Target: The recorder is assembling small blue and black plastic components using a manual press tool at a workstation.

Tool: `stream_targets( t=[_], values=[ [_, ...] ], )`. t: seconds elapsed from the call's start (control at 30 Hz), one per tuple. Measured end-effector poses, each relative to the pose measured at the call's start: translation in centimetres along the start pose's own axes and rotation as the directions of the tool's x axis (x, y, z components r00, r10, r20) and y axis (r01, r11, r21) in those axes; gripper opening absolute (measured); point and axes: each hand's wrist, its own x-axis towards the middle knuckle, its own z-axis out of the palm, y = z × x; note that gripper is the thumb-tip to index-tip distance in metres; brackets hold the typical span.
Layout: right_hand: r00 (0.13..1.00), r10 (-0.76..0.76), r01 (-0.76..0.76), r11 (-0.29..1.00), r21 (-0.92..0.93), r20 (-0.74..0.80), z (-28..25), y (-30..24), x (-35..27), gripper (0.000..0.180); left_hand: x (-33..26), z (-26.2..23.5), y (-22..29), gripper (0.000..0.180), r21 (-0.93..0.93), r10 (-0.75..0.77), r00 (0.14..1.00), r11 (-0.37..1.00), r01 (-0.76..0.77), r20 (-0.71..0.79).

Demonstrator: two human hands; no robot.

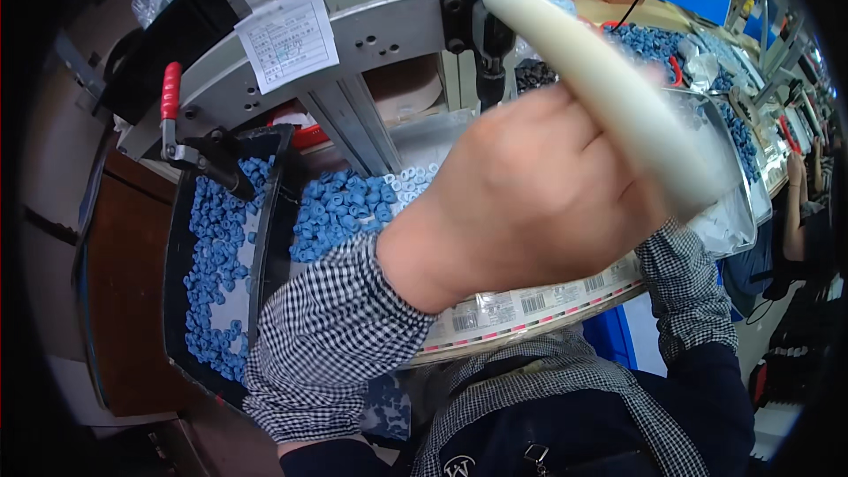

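Observation:
My left hand (539,185) is closed around a long cream-coloured lever handle (565,35). At its far end the handle joins a black metal clamp (491,44) mounted on a grey metal frame. Of my right arm only the checked sleeve (689,287) shows; the hand itself is hidden behind my left hand and the handle. Beyond my left wrist lie a heap of small blue ring-shaped parts (340,208) and some small white rings (411,181).
A black tray (269,238) of blue parts stands at the left, under a red-handled toggle clamp (171,93). A paper sheet (287,40) hangs on the frame. More blue parts (649,42) and a metal tray (751,203) are at the right, with another person's arm (795,203) beyond.

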Motion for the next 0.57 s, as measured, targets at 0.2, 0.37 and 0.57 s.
stream_targets(
  t=[0.2,0.37,0.57],
  values=[
    [0.953,0.001,0.049,0.986,-0.159,0.304,4.4,-1.8,2.2,0.037,8.9,-0.6,-7.4,0.018,-0.175,0.023,0.982,0.983,-0.056,-0.185],
    [0.961,-0.064,0.083,0.995,-0.061,0.269,5.5,-2.3,2.9,0.022,7.3,-2.0,-14.0,0.029,-0.639,-0.597,0.799,0.643,0.423,-0.072],
    [0.993,0.113,-0.087,0.913,-0.400,0.042,-5.6,1.7,-2.8,0.021,-3.7,-5.0,-3.7,0.037,-0.379,-0.818,0.575,0.531,0.758,0.002]
  ],
)
